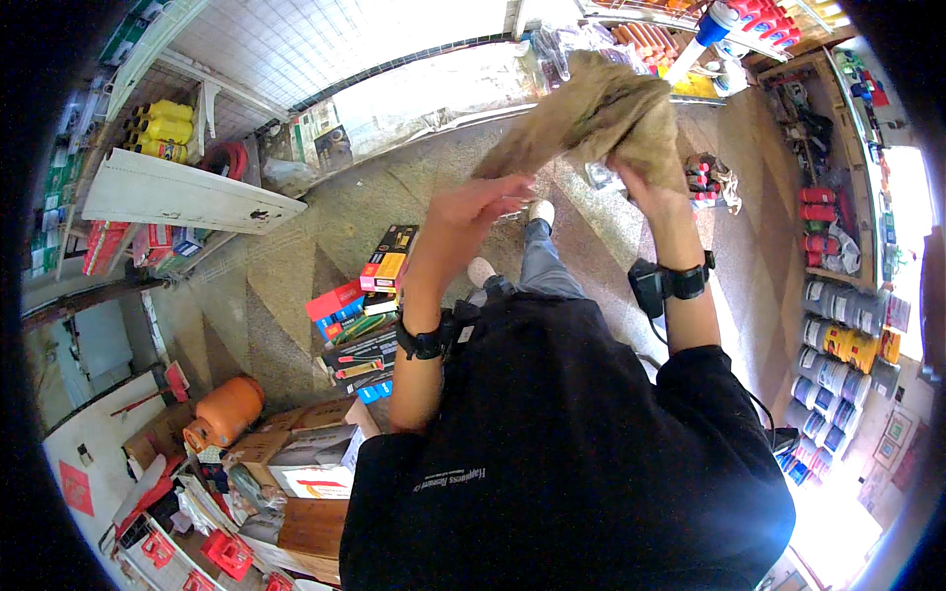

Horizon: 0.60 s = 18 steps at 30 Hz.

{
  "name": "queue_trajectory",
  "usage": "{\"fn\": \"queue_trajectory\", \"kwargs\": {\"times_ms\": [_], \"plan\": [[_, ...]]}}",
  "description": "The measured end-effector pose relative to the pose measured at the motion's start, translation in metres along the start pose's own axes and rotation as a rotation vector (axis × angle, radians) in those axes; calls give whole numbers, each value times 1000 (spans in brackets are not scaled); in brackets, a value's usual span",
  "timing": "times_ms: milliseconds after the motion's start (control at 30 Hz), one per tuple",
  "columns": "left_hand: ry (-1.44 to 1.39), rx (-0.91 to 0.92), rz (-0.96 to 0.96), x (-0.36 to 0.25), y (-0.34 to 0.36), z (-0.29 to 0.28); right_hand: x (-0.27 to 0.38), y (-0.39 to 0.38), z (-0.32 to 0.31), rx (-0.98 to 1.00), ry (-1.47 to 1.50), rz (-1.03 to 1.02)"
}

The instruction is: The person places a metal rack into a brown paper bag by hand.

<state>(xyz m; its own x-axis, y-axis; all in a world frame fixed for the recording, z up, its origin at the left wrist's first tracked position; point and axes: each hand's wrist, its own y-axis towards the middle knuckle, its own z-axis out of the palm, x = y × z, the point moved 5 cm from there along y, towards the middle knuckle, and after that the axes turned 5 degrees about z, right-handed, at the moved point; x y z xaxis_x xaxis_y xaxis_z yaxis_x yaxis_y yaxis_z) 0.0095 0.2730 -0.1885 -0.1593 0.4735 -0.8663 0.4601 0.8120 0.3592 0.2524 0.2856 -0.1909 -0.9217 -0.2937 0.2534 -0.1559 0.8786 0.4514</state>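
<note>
Partly open left fingers (501,188); right fingers (631,180) grip cloth (631,103)

The cloth (601,113) is toned brown; the shirt (572,424) is coloured black, marked with white lettering (453,480). The floor (286,258) is patterned with lighter and darker triangles. The cylinder (232,409) is coated orange.

A brown cloth (623,110) is held up above the floor (286,281) by the right hand (650,192); its lower end is met by the left hand (477,205), whose grip is blurred. Colourful boxes (386,264) are piled toward the floor's left edge, where an orange gas cylinder (229,408) is placed beside cartons (317,530).
</note>
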Motion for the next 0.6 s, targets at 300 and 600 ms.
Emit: {"fn": "queue_trajectory", "kwargs": {"times_ms": [300, 600], "plan": [[94, 181, 66, -17, -7, 24, -27, 38, -37, -226, 1792, 680], [136, 316, 117, -26, -28, 33, -94, 36, -98, -335, 359, 251]]}}
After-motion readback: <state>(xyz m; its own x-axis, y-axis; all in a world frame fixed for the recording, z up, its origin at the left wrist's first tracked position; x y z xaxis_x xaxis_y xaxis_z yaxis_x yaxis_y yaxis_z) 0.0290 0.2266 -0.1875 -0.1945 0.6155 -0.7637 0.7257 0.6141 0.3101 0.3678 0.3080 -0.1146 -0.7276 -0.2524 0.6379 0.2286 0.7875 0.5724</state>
